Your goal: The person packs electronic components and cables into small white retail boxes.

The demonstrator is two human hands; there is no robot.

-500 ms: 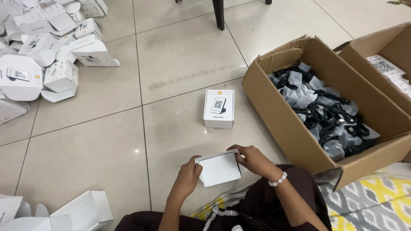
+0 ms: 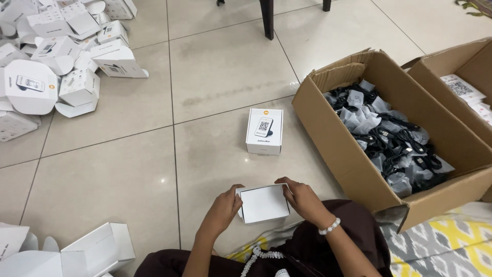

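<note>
I hold a small white cardboard box (image 2: 264, 203) low over the tiled floor, its plain white face turned up. My left hand (image 2: 224, 207) grips its left edge and my right hand (image 2: 301, 197) grips its right edge, with a white bead bracelet on that wrist. A closed white box (image 2: 264, 131) with a printed picture on top stands on the floor just beyond my hands.
A large open carton (image 2: 338, 138) of black cables in clear bags stands at the right. A second carton (image 2: 453, 69) with printed leaflets is behind it. Several open white boxes (image 2: 61, 56) are piled at upper left, and more (image 2: 97, 249) lie at lower left. A chair leg (image 2: 267, 19) stands at the top.
The white box in my hands has tilted flatter and squarer. My view has shifted slightly, so everything sits a little to the right.
</note>
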